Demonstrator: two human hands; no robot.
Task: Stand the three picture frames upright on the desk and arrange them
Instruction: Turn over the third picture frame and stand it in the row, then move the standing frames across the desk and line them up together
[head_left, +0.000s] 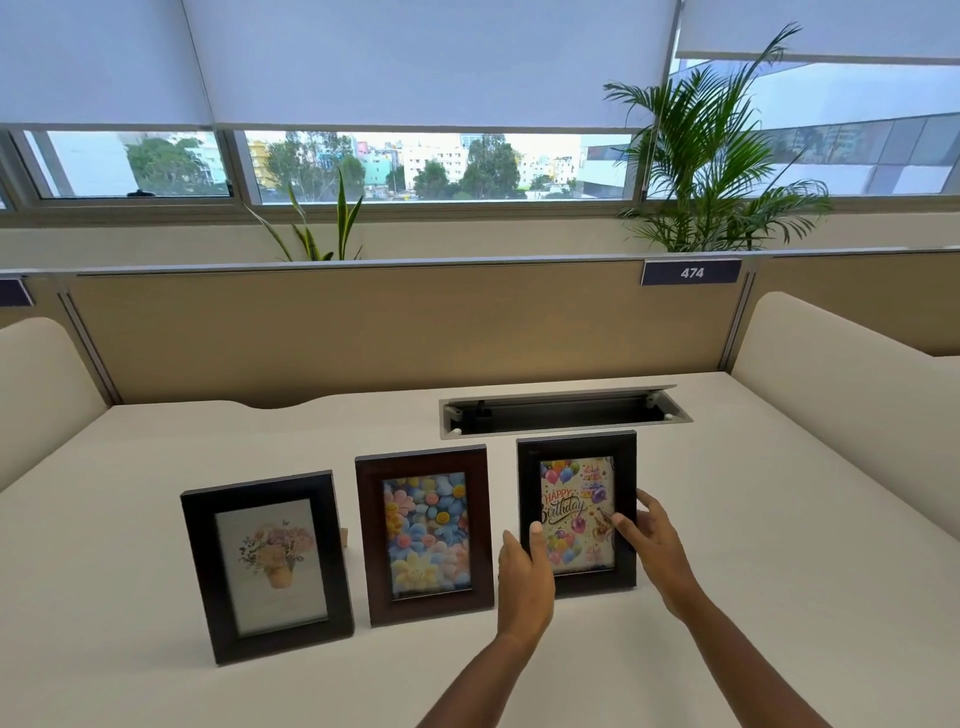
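Observation:
Three picture frames stand upright in a row on the cream desk (779, 519). The left frame (267, 566) is dark with a flower-pot drawing. A brown middle frame (425, 535) shows colourful plush flowers. At the right, the dark birthday frame (577, 512) shows balloons and "Happy Birthday". My left hand (524, 577) grips that frame's left edge, thumb on the front. My right hand (652, 545) holds its right edge, with a finger lying on the glass.
An open cable tray (563, 413) is sunk into the desk just behind the birthday frame. A tan partition (363, 332) with a "474" label closes the back, cream side panels flank the desk, and plants stand behind by the window.

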